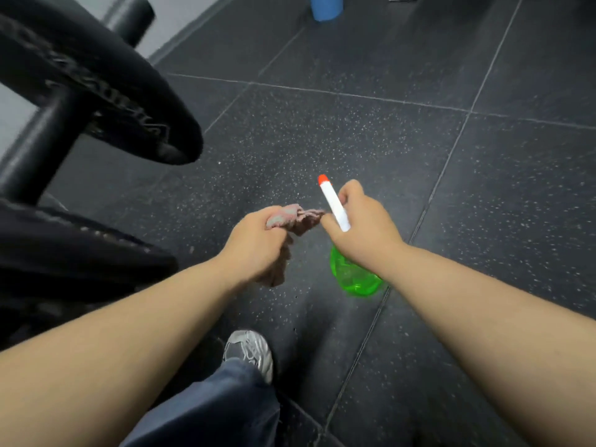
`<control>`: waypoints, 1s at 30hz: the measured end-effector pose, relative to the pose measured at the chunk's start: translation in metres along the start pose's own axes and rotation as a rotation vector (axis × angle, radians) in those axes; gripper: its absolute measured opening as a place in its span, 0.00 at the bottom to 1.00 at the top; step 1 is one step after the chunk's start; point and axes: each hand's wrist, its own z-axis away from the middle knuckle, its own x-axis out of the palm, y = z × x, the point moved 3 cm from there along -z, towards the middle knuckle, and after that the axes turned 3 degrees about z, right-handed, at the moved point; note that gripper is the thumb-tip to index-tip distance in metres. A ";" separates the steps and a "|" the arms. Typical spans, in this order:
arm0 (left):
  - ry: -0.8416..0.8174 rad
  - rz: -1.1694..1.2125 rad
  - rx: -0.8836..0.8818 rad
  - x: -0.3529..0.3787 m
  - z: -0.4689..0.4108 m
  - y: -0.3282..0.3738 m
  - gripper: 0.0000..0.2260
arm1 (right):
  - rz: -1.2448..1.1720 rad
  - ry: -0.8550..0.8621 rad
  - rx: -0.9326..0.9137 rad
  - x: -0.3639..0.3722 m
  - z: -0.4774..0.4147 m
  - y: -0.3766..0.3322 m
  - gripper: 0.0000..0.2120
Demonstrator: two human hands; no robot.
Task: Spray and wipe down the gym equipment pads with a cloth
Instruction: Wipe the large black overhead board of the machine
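My left hand (pixel 258 250) grips a bunched pinkish-grey cloth (pixel 295 217) in mid-air at the centre of the view. Just to its right, my right hand (pixel 361 227) holds a green spray bottle (pixel 353 277) by its white trigger head with a red nozzle (pixel 332 201), which points up and away. One end of the cloth reaches my right hand's fingers. A black padded seat (pixel 106 85) with a worn, stitched edge sits up to the left on a black post. A second black pad (pixel 64 250) lies lower at the left edge.
Below is a dark speckled rubber tile floor (pixel 354 130) with pale seams. My shoe (pixel 251 350) and a jeans leg (pixel 219 404) show at bottom centre. A blue cylinder (pixel 325 6) stands at the top edge, with a black roller pad (pixel 129 14) at top left.
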 end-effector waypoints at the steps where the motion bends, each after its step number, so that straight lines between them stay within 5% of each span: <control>1: 0.017 -0.008 0.004 -0.014 0.025 0.002 0.08 | 0.005 -0.015 -0.024 -0.008 0.013 -0.024 0.13; 9: 0.138 -0.034 0.146 -0.131 0.168 0.080 0.15 | -0.001 0.000 -0.271 -0.069 0.100 -0.214 0.12; 16: 0.409 -0.163 0.318 -0.238 0.317 0.123 0.13 | -0.002 0.031 -0.458 -0.109 0.184 -0.372 0.10; 30: 0.825 -0.185 0.473 -0.386 0.587 0.150 0.13 | -0.417 0.066 -0.781 -0.125 0.354 -0.605 0.03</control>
